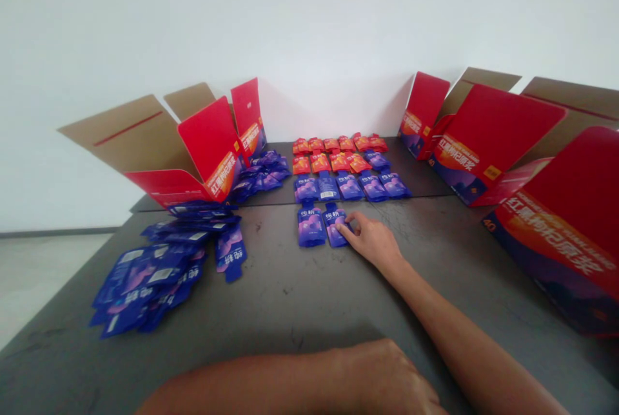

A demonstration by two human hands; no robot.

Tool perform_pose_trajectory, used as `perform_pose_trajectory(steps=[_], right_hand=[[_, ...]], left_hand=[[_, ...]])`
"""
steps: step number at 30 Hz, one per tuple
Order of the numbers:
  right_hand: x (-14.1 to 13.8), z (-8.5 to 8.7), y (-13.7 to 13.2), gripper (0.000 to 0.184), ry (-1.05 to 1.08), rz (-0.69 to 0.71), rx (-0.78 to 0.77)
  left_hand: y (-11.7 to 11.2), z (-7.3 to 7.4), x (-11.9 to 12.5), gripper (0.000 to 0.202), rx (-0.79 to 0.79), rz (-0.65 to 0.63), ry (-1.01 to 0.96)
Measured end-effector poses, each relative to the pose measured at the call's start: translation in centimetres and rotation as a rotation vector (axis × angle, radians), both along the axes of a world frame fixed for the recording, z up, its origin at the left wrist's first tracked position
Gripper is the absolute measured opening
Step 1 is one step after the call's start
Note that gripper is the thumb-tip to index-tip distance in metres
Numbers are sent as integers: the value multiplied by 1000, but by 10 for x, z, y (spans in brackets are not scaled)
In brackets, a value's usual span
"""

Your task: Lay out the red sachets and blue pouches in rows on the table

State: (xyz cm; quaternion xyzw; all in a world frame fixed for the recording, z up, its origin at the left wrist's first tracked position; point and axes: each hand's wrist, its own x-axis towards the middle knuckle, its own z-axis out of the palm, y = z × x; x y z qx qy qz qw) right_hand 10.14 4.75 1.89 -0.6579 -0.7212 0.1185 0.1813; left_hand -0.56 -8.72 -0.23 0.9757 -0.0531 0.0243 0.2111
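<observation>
My right hand (372, 240) reaches across the dark table (300, 299), and its fingertips pinch the right edge of a purple pouch (334, 225). That pouch lies beside another purple pouch (310, 227), in front of tidy rows of purple pouches (351, 186) and red-orange pouches (338, 152). My left hand (387, 379) rests near the front edge at the bottom of the view. Only the back of the left hand shows, and its fingers are hidden.
A loose heap of blue-purple pouches (155, 273) lies at the left, with more pouches (261, 176) spilling from an open red carton (193, 157). Open red cartons (483, 138) stand along the right, the nearest one (565, 234) close to my right forearm. A white wall stands behind.
</observation>
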Motion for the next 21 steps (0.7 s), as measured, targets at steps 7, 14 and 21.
perform_pose_trajectory(steps=[7, 14, 21], right_hand=[[2, -5, 1, 37, 60, -21, -7], [3, -8, 0, 36, 137, -50, -28], [4, -15, 7, 35, 292, -67, -38]], left_hand=[[3, 21, 6, 17, -24, -25, 206], [2, 22, 7, 14, -53, -22, 173], [2, 16, 7, 35, -75, -18, 132]])
